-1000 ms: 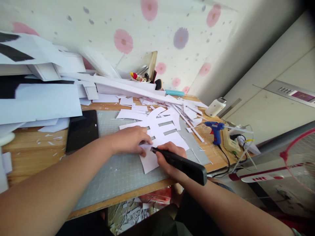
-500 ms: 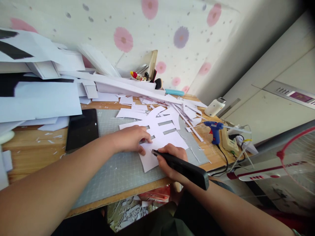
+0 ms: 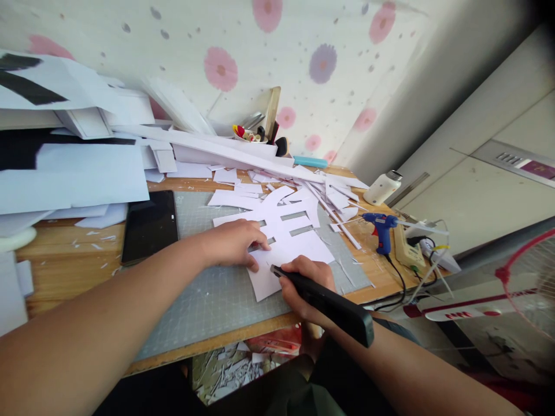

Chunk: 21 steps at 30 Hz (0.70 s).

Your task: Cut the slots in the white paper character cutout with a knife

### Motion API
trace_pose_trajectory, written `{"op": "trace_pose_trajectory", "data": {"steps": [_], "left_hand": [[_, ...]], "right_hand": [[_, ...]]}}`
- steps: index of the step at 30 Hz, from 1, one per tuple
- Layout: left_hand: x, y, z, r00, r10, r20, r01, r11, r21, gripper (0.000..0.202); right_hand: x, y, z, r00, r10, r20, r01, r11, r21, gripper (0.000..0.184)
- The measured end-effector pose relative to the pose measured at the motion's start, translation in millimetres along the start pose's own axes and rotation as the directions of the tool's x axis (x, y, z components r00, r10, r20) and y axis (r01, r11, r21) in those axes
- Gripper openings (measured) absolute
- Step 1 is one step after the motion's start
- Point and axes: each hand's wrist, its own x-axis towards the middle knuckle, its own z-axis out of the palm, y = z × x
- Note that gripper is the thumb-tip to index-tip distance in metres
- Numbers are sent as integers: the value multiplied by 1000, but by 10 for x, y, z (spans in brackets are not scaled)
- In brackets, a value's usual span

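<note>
A white foam-board-like sheet (image 3: 299, 247) with several rectangular slots lies on a grey cutting mat (image 3: 203, 300). My left hand (image 3: 234, 242) rests on its left part, fingertips and thumb apart and touching the surface. In my right hand (image 3: 310, 283) is a black utility knife (image 3: 333, 306), its handle slanting back over my wrist. The knife's front end is at the lower middle of the sheet, close to my left thumb. A short dark mark shows on the sheet beside it. The blade tip is too small to make out.
Loose white offcuts (image 3: 333, 193) lie behind the sheet. A black tablet (image 3: 151, 225) is at left, with stacked white boards (image 3: 87, 179) beyond. On the right are a blue glue gun (image 3: 381, 228), a power strip (image 3: 405, 248) and a white bottle (image 3: 382, 188).
The whole view has shifted slightly to the right. Both hands stay in nearly the same place on the sheet, and the knife remains in my right hand.
</note>
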Motion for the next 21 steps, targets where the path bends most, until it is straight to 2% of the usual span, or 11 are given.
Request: {"op": "trace_pose_trajectory", "data": {"steps": [8, 21], "left_hand": [[-53, 24, -11, 1000, 27, -4, -27, 1000, -8, 48], [-97, 77, -43, 1000, 20, -3, -20, 1000, 17, 48]], "right_hand": [[38, 40, -6, 998, 10, 62, -13, 999, 41, 4], [53, 73, 13, 999, 10, 46, -13, 997, 77, 4]]}}
